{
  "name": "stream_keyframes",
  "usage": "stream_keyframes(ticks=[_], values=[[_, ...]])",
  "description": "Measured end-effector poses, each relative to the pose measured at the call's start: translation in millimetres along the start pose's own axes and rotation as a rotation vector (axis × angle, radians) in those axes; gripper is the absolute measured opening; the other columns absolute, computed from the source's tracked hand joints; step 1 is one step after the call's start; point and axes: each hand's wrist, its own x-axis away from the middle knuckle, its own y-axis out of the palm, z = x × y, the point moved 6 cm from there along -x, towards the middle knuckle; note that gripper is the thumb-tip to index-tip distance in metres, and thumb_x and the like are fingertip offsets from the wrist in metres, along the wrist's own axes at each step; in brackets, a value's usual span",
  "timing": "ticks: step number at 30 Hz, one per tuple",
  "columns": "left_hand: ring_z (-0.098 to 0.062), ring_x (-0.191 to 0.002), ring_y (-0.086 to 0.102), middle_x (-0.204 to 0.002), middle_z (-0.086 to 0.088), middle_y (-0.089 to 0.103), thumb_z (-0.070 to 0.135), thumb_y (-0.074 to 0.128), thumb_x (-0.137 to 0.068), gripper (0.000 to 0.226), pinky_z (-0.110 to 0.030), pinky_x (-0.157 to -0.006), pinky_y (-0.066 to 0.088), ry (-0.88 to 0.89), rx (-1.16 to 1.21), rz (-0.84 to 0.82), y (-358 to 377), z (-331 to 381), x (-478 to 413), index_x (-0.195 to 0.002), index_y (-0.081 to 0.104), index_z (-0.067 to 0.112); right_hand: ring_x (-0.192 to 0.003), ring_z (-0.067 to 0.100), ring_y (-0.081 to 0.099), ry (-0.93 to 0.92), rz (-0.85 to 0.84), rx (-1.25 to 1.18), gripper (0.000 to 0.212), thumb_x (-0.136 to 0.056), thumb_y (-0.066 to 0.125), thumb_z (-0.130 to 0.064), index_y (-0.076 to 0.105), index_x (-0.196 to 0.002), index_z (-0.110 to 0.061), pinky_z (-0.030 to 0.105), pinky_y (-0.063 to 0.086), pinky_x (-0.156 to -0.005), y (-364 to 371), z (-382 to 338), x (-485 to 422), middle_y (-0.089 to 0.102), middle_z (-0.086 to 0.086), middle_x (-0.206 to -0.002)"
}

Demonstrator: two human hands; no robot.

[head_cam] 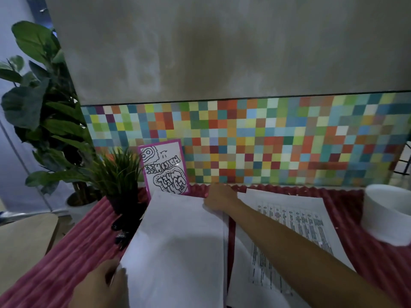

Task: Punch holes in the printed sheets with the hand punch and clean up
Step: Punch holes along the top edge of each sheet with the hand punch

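Observation:
A stack of white sheets (pixel 178 241), blank side up, lies on the red ribbed tablecloth (pixel 66 252). My left hand (pixel 104 283) pinches the stack's near left corner. My right hand (pixel 220 197) reaches forward and grips its far right corner. To the right lies a printed sheet (pixel 295 221) with columns of text, partly under my right forearm. A dark object (pixel 121 232), possibly the hand punch, pokes out from under the stack's left edge; I cannot tell for sure.
A small potted grass plant (pixel 117 174) and a pink-framed doodle card (pixel 164 167) stand at the back left. A white cup-like container (pixel 389 210) sits at the right. A multicoloured tiled wall (pixel 266 141) closes the back. A large leafy plant (pixel 40 96) stands at the left.

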Motion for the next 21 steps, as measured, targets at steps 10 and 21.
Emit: stream_keyframes(ticks=[10, 21], values=[[-0.024, -0.099, 0.064, -0.113, -0.004, 0.068, 0.022, 0.067, -0.088, 0.024, -0.032, -0.083, 0.047, 0.318, 0.022, -0.11, 41.9, 112.8, -11.7, -0.112, 0.069, 0.015, -0.077, 0.026, 0.058, 0.09, 0.242, 0.018, 0.012, -0.086, 0.056, -0.017, 0.058, -0.077, -0.009, 0.031, 0.051, -0.069, -94.9, 80.3, 6.3, 0.056, 0.01, -0.086], [-0.01, -0.078, 0.052, -0.096, -0.008, 0.066, -0.008, 0.059, -0.083, 0.019, -0.011, -0.061, 0.032, 0.466, 0.072, -0.257, 212.9, 228.3, 22.6, -0.098, 0.064, 0.003, -0.082, 0.029, 0.063, 0.187, 0.174, 0.038, 0.017, -0.074, 0.064, -0.03, 0.058, -0.07, -0.015, 0.035, 0.056, -0.07, -72.3, 171.2, 19.4, 0.061, 0.009, -0.091]])
